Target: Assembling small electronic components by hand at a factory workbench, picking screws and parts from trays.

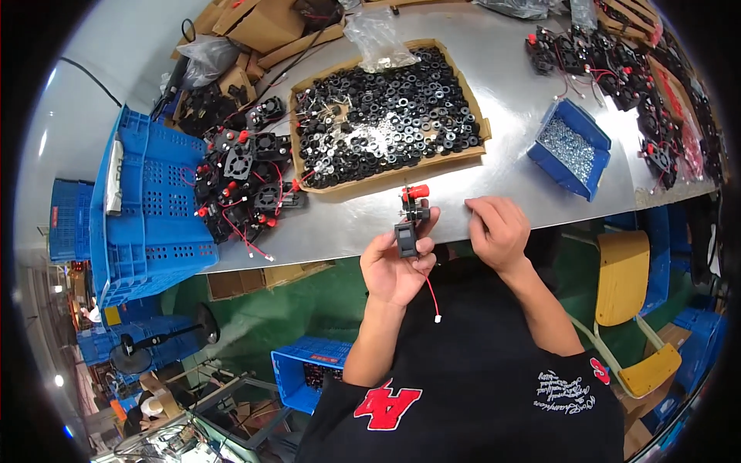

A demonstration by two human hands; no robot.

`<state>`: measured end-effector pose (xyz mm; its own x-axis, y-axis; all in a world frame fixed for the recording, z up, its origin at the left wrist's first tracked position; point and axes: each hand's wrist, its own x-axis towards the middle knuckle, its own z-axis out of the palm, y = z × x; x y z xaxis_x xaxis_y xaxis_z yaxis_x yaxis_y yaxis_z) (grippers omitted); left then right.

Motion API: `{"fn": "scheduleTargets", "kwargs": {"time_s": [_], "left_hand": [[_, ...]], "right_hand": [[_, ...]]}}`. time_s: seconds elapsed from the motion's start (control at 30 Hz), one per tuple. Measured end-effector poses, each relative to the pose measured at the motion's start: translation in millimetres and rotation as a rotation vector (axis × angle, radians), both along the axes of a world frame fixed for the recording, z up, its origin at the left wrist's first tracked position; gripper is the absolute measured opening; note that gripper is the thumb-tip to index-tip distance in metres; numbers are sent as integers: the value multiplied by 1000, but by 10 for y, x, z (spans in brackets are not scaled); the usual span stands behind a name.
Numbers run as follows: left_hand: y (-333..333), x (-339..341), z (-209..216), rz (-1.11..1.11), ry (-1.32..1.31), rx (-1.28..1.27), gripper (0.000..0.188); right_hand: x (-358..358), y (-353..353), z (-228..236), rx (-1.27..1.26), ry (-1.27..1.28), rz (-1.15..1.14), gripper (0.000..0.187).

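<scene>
Over the table's near edge, my left hand (395, 272) grips a small black fan assembly (407, 239) with its fingers wrapped round the lower part. A red cap (417, 192) tops the assembly. From it a thin red wire (433, 293) hangs down to a white plug. To the right, apart from the assembly, my right hand (500, 233) rests by the table edge with curled fingers drawn together. Whatever those fingers may hold is hidden. Beyond both hands lies a cardboard tray (485, 137) full of black and silvery rings.
Similar fan assemblies (239, 162) are piled left of the tray, beside a blue perforated crate (147, 208). A blue bin (590, 185) with small metal parts stands at right. More assemblies (594, 65) lie at the far right. A wooden chair (622, 278) is behind the table edge.
</scene>
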<state>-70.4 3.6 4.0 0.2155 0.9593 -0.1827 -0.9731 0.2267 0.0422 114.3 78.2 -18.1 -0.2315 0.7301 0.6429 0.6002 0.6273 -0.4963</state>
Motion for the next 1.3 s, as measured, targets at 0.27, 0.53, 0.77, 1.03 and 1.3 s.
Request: {"fn": "scheduleTargets", "kwargs": {"time_s": [0.27,0.53,0.77,1.03,1.3], "left_hand": [[11,-318,238,98,583,-53,57],[544,-2069,640,757,1953,-228,52],[727,-2510,536,817,3164,-554,53],[338,-1210,618,1062,2771,-151,31],[-76,23,98,615,2175,-5,12]], "right_hand": [[80,-15,-85,22,10,19,20],[661,-3,396,383,55,190,28],[2029,1654,645,-178,125,-465,19],[3067,2520,5,-287,-345,-754,71],[2869,2119,395,-126,-156,-803,51]]}}
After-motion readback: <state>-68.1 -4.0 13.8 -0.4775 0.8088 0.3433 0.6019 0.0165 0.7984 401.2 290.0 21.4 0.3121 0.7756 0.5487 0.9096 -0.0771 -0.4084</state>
